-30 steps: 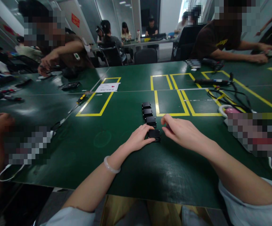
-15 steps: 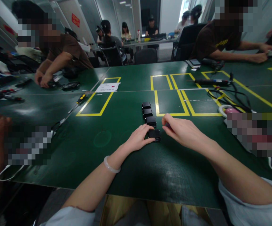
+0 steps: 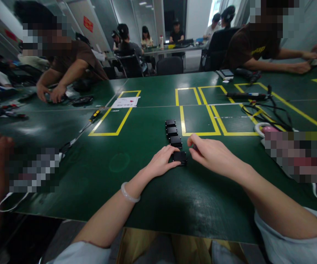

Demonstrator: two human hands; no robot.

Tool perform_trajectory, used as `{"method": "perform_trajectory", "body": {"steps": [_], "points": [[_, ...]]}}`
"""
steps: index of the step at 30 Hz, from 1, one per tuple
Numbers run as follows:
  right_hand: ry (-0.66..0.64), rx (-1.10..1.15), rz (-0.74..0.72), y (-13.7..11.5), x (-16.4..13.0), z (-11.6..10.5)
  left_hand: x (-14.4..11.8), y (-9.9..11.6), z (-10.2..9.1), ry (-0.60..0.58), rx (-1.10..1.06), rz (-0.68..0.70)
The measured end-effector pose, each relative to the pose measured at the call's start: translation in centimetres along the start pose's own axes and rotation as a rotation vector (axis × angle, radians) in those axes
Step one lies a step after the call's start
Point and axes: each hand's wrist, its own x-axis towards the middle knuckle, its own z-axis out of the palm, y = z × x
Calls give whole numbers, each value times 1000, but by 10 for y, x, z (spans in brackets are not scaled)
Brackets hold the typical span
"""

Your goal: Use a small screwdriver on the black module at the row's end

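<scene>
Several small black blocks with little knobs at their corners stand in a row on the green table [image 3: 153, 205]. My left hand [image 3: 159, 161] grips the nearest black block [image 3: 179, 156] from its left side, thumb at the near edge and fingers at the far edge. Just beyond it is a second black block [image 3: 175, 140], with further blocks [image 3: 171, 131] behind. To the right of the held block, my right hand [image 3: 212, 150] has its fingers curled into a pinch. Whatever lies between those fingers is too small and shaded to make out.
Yellow tape outlines [image 3: 201, 134] mark the table beyond the blocks. A paper sheet [image 3: 125, 102] and a yellow-black tool [image 3: 94, 116] lie to the left. Black cables [image 3: 275, 117] and a black stick-shaped tool [image 3: 247, 95] are at right. Co-workers sit across the table.
My right hand has shifted very slightly beside the block, its fingers still pinched. My left hand stays put on the block. The co-worker at the far left has moved both hands a little.
</scene>
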Motion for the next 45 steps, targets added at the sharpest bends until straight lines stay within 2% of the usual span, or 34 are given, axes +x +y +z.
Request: {"method": "perform_trajectory", "body": {"steps": [5, 11, 18, 24, 31, 36, 45], "points": [[-11, -43, 26, -1, 2, 0, 0, 0, 0, 2, 2, -4], [7, 28, -7, 1, 0, 0, 0, 2, -1, -6, -3, -12], [-31, -19, 42, 0, 2, -1, 0, 0, 0, 12, -7, -4], [3, 28, 0, 2, -1, 0, 0, 0, 0, 0, -5, -2], [-32, -9, 45, -1, 1, -2, 0, 1, 0, 6, -1, 0], [-15, 32, 26, 3, 0, -1, 0, 2, -2, -1, -15, -10], [-30, -72, 62, 0, 2, -2, 0, 1, -1, 1, -16, -8]]}}
